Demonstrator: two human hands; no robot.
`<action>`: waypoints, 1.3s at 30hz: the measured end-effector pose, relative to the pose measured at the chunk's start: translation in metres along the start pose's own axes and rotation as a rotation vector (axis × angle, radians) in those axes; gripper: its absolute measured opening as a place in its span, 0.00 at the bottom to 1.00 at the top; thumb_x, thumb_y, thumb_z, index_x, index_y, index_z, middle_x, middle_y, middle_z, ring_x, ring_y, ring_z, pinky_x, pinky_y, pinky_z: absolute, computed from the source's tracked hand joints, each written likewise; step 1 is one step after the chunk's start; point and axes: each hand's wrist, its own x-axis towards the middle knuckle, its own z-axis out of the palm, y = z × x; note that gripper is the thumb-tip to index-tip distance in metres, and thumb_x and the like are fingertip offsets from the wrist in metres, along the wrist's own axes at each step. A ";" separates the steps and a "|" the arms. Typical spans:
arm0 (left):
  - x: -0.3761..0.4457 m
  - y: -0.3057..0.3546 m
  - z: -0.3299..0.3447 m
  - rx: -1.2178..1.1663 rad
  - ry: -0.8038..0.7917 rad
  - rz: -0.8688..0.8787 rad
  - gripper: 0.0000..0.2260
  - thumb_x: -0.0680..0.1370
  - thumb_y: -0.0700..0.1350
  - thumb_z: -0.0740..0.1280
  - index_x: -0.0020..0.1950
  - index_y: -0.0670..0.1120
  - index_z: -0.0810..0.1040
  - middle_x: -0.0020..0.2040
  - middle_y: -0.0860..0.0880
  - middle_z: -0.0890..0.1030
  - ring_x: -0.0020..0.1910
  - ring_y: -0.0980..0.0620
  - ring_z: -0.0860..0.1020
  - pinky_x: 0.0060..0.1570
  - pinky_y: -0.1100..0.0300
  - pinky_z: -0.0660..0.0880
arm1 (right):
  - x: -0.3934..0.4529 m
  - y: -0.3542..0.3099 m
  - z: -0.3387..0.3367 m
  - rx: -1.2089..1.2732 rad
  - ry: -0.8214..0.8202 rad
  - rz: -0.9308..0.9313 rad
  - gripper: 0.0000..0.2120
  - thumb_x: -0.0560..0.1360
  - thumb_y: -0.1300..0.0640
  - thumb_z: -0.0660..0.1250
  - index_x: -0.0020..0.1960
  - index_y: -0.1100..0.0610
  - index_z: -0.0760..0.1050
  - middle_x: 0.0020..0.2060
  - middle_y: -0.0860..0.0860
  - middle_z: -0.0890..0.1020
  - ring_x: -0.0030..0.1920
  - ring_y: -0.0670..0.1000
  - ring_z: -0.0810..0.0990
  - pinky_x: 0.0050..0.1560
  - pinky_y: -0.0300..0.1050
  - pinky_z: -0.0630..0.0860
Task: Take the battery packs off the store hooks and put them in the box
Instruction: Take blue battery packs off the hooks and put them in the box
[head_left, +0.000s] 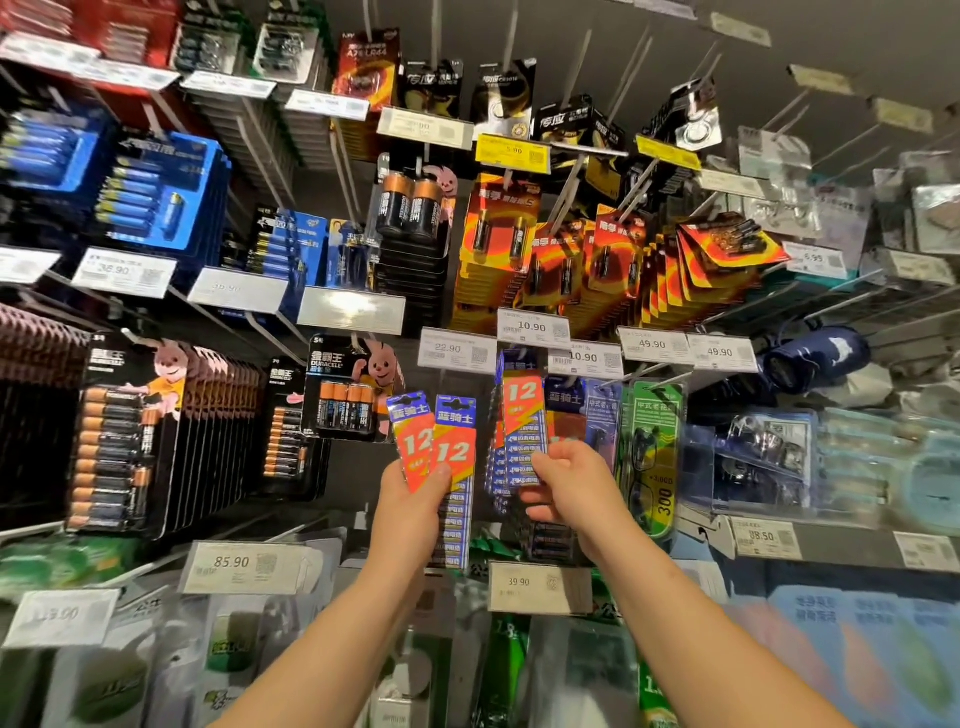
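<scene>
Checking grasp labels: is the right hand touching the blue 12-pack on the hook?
Touching. The head view shows the right hand with fingers curled round the blue 12-pack.

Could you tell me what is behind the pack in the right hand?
Behind the front pack, which the right hand grips, more blue packs of the same kind hang in a row. The hook is covered, and the hand hides their lower ends.
</scene>
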 end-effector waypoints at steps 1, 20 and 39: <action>0.000 0.000 -0.001 0.008 -0.003 0.005 0.13 0.81 0.47 0.66 0.64 0.45 0.72 0.54 0.46 0.82 0.53 0.44 0.81 0.57 0.44 0.76 | 0.001 0.001 0.000 0.003 -0.004 0.011 0.09 0.81 0.59 0.61 0.60 0.60 0.68 0.45 0.53 0.77 0.37 0.50 0.81 0.32 0.39 0.80; -0.009 0.002 0.016 -0.041 -0.069 0.034 0.12 0.79 0.45 0.68 0.61 0.46 0.73 0.50 0.50 0.82 0.40 0.58 0.81 0.34 0.65 0.73 | 0.014 0.004 0.006 0.018 0.000 0.200 0.15 0.77 0.54 0.69 0.57 0.64 0.75 0.48 0.57 0.81 0.39 0.51 0.82 0.35 0.42 0.81; -0.014 0.011 0.032 0.002 -0.125 0.064 0.13 0.79 0.51 0.68 0.60 0.46 0.76 0.53 0.47 0.84 0.50 0.48 0.84 0.53 0.45 0.80 | -0.023 0.017 -0.002 -0.216 -0.165 0.017 0.07 0.79 0.55 0.65 0.46 0.58 0.71 0.43 0.57 0.76 0.44 0.53 0.78 0.43 0.49 0.83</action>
